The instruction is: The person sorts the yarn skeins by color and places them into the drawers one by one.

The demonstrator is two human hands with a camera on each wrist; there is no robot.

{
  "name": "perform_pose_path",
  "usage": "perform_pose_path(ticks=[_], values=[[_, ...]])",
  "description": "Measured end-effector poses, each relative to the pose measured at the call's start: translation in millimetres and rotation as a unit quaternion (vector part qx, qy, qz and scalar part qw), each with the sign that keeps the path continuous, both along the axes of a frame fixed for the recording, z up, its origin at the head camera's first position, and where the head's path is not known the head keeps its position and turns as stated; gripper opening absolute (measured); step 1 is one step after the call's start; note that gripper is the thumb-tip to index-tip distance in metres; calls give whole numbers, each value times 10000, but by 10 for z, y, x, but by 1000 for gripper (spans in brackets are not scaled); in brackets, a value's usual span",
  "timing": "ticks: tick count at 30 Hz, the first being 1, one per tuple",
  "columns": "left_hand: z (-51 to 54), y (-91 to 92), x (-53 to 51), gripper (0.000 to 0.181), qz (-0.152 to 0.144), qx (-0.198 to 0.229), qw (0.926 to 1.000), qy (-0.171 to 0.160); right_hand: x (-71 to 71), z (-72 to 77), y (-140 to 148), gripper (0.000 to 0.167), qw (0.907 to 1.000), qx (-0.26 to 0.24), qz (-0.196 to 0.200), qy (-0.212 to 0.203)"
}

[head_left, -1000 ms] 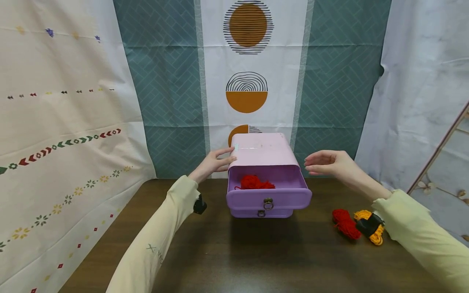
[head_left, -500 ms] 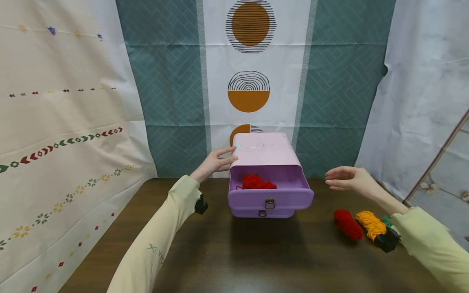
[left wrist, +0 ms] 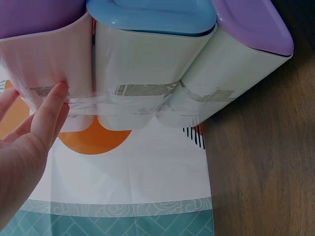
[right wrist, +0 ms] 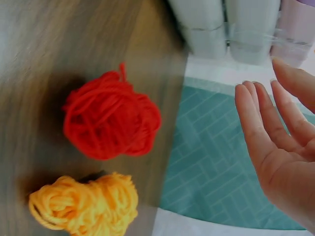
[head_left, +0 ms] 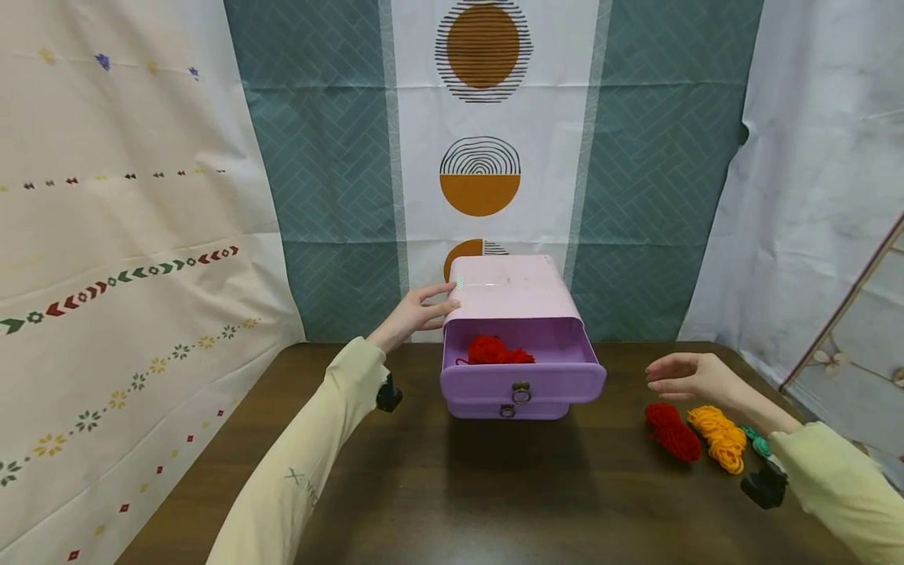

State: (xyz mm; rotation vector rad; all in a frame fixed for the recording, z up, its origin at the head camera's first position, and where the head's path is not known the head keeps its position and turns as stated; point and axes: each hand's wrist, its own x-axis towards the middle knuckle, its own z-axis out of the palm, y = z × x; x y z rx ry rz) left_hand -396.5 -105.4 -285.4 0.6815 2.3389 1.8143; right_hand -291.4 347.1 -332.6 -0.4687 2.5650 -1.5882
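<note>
A stacked drawer unit with a pink top (head_left: 508, 294) stands on the table. Its purple top drawer (head_left: 487, 384) is pulled out, and a bundle of red yarn (head_left: 494, 351) lies inside. My left hand (head_left: 417, 314) rests its extended fingers against the unit's upper left side; the left wrist view shows the fingertips (left wrist: 60, 89) on the pink casing. My right hand (head_left: 699, 378) hovers to the right, its fingers loosely bent around nothing. Close below it lie a red yarn bundle (head_left: 673, 433) and a yellow yarn bundle (head_left: 719, 438); green yarn (head_left: 757, 441) is partly hidden by the sleeve.
Below the pink tier, the left wrist view shows a blue drawer (left wrist: 152, 14) and another purple drawer (left wrist: 258, 24), in white casings joined by clear tape. Patterned cloth (head_left: 325, 157) hangs behind the brown table (head_left: 395, 486) and along both sides.
My right hand has moved right and down, away from the drawer unit toward the yarn bundles, uncovering the yellow and some green yarn. My left hand stays at the unit's side.
</note>
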Motion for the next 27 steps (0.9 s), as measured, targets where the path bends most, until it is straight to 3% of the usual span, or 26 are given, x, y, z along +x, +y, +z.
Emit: perform_pose_path(ticks=[7,15,19,27], values=[[27,-2,40,57,8,7,10000,-72,-51,-158,137,35,9990,345,267,65],[4,12,13,57,10,51,10000,-13,-13,-370,277,32,9979,609,227,-9],[-1,6,9,58,40,12,10000,-26,21,-427,314,32,9977,620,238,95],[6,4,9,57,10,110,9999,-44,67,-479,368,28,9926,1100,352,375]])
